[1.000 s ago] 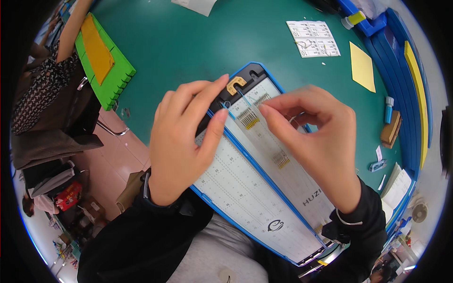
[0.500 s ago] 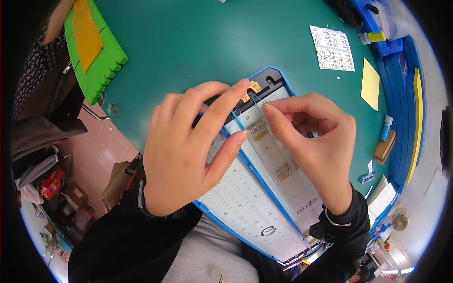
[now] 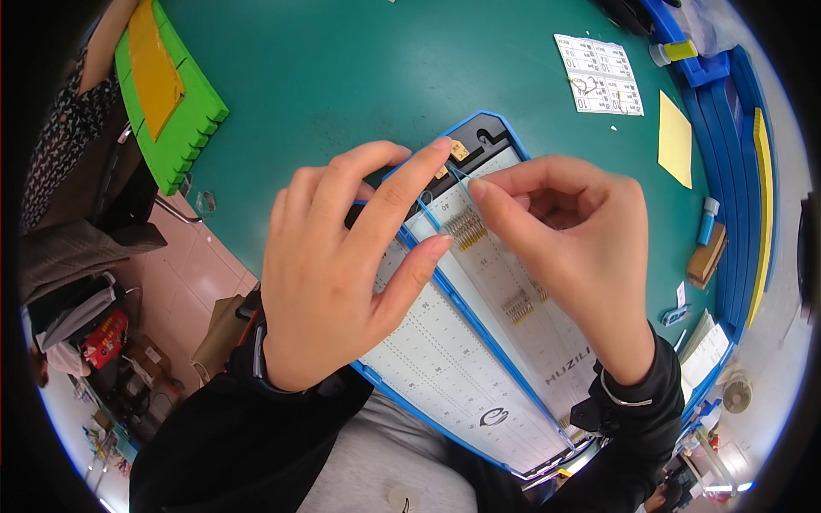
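A long open case (image 3: 453, 342) with a blue frame and white, ruler-marked panels lies slanting in front of me. My left hand (image 3: 342, 256) rests over its far left part, fingers spread, the index fingertip touching the black end piece beside a small tan label (image 3: 459, 150). Between thumb and index finger, my right hand (image 3: 573, 239) pinches a thin bluish line (image 3: 459, 174). That line runs to the black end piece near my left index fingertip. Below the pinch, small metal pieces (image 3: 466, 229) with yellow ends sit in a row on the panel.
Beyond the case lie a printed label sheet (image 3: 599, 73) and a yellow paper (image 3: 676, 141) on the green table (image 3: 342, 68). Blue trays (image 3: 727, 188) line the right edge, near a small blue-capped tube (image 3: 708, 221). At far left are a green board (image 3: 162, 103) and another person's arm (image 3: 103, 51).
My right hand's pinch has shifted slightly left and up along the thin line, closer to the black end piece. My left hand stays nearly in place. The whole view has tilted a little.
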Action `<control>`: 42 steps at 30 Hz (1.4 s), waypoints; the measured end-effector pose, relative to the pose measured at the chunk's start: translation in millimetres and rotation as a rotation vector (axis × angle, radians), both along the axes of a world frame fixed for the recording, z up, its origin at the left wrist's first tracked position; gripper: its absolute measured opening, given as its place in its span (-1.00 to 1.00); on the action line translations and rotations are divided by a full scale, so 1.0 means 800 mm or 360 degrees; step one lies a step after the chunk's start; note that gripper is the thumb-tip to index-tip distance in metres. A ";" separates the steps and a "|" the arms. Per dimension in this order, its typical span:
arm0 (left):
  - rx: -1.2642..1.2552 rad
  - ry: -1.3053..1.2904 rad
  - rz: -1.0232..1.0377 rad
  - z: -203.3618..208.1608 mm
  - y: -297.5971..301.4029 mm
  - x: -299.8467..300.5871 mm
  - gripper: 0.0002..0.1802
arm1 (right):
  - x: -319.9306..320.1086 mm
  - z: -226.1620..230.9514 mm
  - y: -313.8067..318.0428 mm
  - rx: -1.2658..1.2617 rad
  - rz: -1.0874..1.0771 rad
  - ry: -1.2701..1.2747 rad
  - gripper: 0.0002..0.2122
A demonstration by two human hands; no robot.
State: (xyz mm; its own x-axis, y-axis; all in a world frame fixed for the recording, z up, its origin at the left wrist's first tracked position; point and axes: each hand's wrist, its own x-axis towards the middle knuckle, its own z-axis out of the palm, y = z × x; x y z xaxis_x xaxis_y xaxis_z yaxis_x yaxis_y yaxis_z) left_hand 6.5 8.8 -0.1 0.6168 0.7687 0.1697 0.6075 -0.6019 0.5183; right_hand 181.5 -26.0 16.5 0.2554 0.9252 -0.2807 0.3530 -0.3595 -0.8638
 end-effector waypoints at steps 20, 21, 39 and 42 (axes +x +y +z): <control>-0.0060 -0.0021 -0.0029 0.004 -0.001 0.001 -0.53 | 0.011 0.031 -0.024 0.0062 0.0194 -0.0405 -0.93; -0.0014 0.0045 -0.0069 0.001 0.001 0.002 -0.54 | 0.017 0.034 -0.037 0.0020 0.0170 -0.0442 -0.93; 0.0257 0.0005 -0.0184 0.006 -0.010 0.005 -0.63 | 0.183 0.074 -0.302 -0.0211 0.0206 -0.2037 -0.61; 0.0095 -0.0187 -0.0352 0.008 -0.003 -0.007 -0.57 | 0.150 0.110 -0.318 -0.0175 -0.0093 -0.1697 -0.65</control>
